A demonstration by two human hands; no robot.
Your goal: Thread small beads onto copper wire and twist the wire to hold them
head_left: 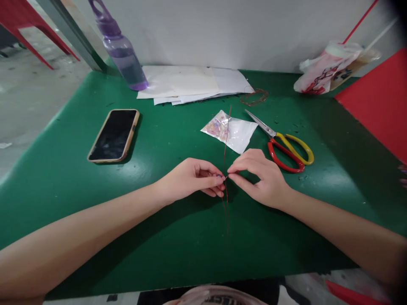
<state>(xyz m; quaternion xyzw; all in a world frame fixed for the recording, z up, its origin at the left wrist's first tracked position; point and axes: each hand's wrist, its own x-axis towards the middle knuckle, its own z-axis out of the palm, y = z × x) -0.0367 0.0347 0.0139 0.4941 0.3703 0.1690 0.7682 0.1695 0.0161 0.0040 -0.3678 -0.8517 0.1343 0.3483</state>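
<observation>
Over the green table (143, 250), my left hand (193, 180) is closed, pinching a thin reddish-brown cord (227, 140) along with something small and beaded. Loose cord ends stick up and hang down from the pinch. My right hand (262, 176) meets it fingertip to fingertip, thumb and forefinger closed on a short bit of the same cord. Beyond my hands lies a clear plastic bag (229, 131) of small colourful beads. Scissors (280, 142) with one red and one yellow handle rest just past my right hand, blades slightly apart.
A phone (113, 134) lies at left. A purple water bottle (122, 53) stands behind it, beside stacked white papers (190, 80). A coil of brown cord (254, 97) sits near the papers. Bagged drink cups (330, 70) and a red panel (381, 101) occupy the right.
</observation>
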